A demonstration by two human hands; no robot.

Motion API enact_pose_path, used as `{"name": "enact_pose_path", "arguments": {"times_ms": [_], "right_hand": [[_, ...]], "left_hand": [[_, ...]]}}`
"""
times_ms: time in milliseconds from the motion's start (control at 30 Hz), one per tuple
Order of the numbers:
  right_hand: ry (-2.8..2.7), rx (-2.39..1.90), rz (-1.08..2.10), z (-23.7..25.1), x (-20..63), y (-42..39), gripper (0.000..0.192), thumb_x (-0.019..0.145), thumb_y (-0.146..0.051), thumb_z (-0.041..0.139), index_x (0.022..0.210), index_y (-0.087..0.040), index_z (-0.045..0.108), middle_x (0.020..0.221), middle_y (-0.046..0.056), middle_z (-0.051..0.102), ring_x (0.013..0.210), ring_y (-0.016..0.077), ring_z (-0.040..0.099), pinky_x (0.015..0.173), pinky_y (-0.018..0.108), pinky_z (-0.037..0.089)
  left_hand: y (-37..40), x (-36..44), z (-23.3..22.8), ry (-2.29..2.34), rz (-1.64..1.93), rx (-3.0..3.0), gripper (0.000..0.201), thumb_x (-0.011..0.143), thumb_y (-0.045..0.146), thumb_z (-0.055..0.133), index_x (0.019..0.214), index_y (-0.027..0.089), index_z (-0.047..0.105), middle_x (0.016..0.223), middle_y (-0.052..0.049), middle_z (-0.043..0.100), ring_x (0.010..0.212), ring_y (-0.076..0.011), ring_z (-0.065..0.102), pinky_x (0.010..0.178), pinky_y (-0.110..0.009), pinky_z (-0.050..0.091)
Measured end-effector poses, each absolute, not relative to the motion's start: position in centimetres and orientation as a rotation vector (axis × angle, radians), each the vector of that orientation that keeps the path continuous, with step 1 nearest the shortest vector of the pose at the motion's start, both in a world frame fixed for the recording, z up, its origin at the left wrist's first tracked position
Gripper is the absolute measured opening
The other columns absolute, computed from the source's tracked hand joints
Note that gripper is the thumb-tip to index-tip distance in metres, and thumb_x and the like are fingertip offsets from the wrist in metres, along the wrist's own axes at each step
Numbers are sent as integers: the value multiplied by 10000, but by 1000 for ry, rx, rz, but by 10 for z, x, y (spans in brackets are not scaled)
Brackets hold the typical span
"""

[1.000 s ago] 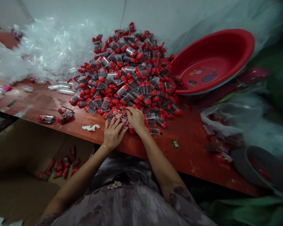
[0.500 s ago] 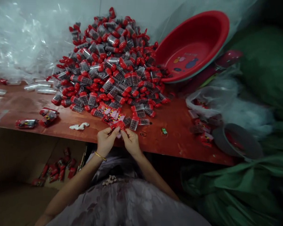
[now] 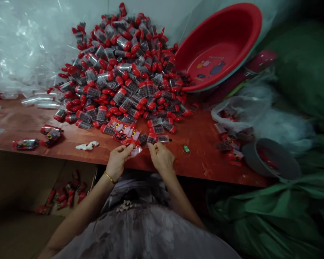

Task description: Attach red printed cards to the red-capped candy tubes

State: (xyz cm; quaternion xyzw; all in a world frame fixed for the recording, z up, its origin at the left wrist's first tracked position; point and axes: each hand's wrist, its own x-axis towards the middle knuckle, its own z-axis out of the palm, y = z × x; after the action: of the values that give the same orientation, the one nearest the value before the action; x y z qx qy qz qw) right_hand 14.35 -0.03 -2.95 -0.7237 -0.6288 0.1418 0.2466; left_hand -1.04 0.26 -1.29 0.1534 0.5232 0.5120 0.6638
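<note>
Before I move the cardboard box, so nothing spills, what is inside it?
Several red packets lie loose in the cardboard box. Anything beneath them is covered, and the table hides whatever sits farther under its edge.

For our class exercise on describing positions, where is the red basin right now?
In the head view, the red basin sits tilted near the top, right of centre, beside the pile of red-ended clear tubes.

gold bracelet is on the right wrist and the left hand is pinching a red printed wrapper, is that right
Wrong wrist: the head view shows the gold bracelet on that of the left hand, which is indeed pinching a red printed wrapper.
</note>
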Motion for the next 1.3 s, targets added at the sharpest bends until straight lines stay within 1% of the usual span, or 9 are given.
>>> {"name": "enact_pose_path", "arguments": {"times_ms": [100,233,367,433,500,700,933,1167,1300], "right_hand": [[-1709,-2234,273,-32,147,12,435,839,-578,453,798,-171,598,747,86,655,699,200,603,581,267,322],[-1645,-2142,351,-40,151,19,295,825,-471,520,850,-184,582,768,65,657,723,193,610,614,268,366],[-1353,-1686,801,-38,168,3,273,801,-463,521,854,-196,517,703,14,643,566,137,568,553,253,416],[-1232,-1463,1047,-29,175,-11,276,791,-471,536,847,-202,505,669,-1,639,504,118,537,486,232,409],[-1231,-1371,1168,-18,178,-27,238,790,-436,556,826,-203,527,615,-17,613,474,108,509,442,215,381],[-1485,-1367,999,4,164,-46,101,759,-291,581,754,-191,594,601,-34,545,525,93,477,513,216,385],[-1271,-1375,1263,-8,154,-38,221,796,-406,540,788,-189,579,550,-41,541,430,83,435,411,201,341],[-1284,-1346,1183,-18,143,-36,231,813,-416,534,814,-187,570,574,-48,514,421,65,409,414,196,351],[-1302,-1361,1054,-24,134,-36,238,835,-418,514,862,-191,578,609,-36,517,475,76,452,440,197,372]], "left_hand": [[6,-9,-9,1150,1113,289,400,450,329,856,643,140,561,668,3,662,595,-109,620,587,-231,499],[7,-9,-2,1074,1071,232,373,511,328,834,732,148,592,703,-3,671,620,-122,627,613,-256,505],[6,-13,2,1063,1076,217,346,536,326,825,716,147,591,648,15,647,576,-109,602,626,-263,496],[6,-14,1,1077,1087,237,357,519,330,834,665,144,566,619,22,630,547,-95,584,614,-248,481],[5,-13,0,1089,1089,267,388,487,348,846,642,139,558,615,15,631,554,-95,586,604,-235,469],[1,-6,0,1093,1057,309,396,474,385,841,661,130,603,692,-21,675,633,-116,624,625,-233,482],[-4,-7,2,1134,1133,434,394,454,401,837,597,108,617,602,11,618,566,-88,563,584,-230,486],[-6,1,2,1064,1176,404,426,423,377,855,709,118,675,610,12,642,521,-68,542,536,-197,454],[-11,8,-3,1028,1174,404,389,451,375,849,690,122,675,570,17,623,499,-57,517,534,-187,433]]}}
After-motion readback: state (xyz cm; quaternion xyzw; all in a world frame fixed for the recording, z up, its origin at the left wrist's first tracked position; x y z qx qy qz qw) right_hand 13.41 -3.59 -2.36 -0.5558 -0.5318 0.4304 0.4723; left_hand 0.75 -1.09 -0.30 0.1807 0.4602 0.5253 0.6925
